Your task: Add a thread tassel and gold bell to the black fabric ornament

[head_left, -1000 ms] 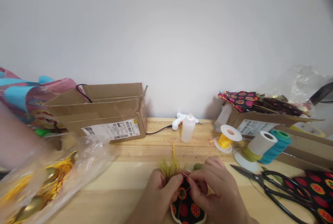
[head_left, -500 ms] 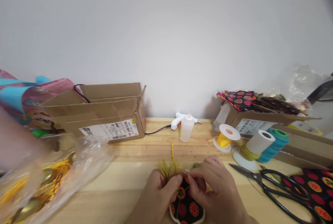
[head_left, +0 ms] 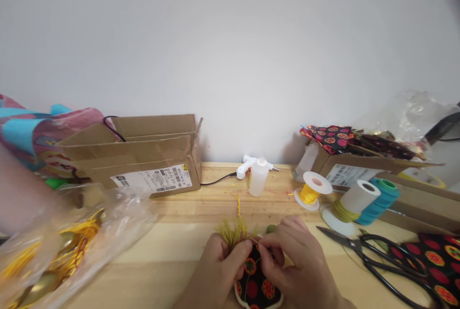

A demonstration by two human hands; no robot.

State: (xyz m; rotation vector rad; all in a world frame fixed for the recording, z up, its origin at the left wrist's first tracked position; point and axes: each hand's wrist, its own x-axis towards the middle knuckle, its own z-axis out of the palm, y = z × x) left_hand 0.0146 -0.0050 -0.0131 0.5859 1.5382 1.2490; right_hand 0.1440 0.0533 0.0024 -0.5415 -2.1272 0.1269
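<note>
A black fabric piece point(head_left: 254, 286) with red and orange round patterns and a pale edge is between my hands at the bottom centre. My left hand point(head_left: 221, 270) pinches its top edge, with an olive-green tassel point(head_left: 232, 233) sticking up beside the thumb. My right hand point(head_left: 296, 261) is closed at the upper right of the fabric, its thumb and forefinger pinching a thin pale thing, too small to name. A yellow cord point(head_left: 238, 202) runs up from the tassel over the table. Behind my right fingers a small green ball point(head_left: 270, 228) shows.
Black scissors point(head_left: 355, 245) and patterned fabric point(head_left: 436, 261) lie right, below thread spools point(head_left: 313, 191). A white bottle point(head_left: 258, 179) and a corded white tool point(head_left: 246, 167) stand behind. Cardboard boxes point(head_left: 143, 155) flank them. Left is a plastic bag point(head_left: 122, 223) of yellow tassels; another person's blurred arm point(head_left: 21, 194) is there.
The blurred arm at the far left has shifted slightly. My right fingertips have barely moved beside the fabric's top edge; both hands keep their grip.
</note>
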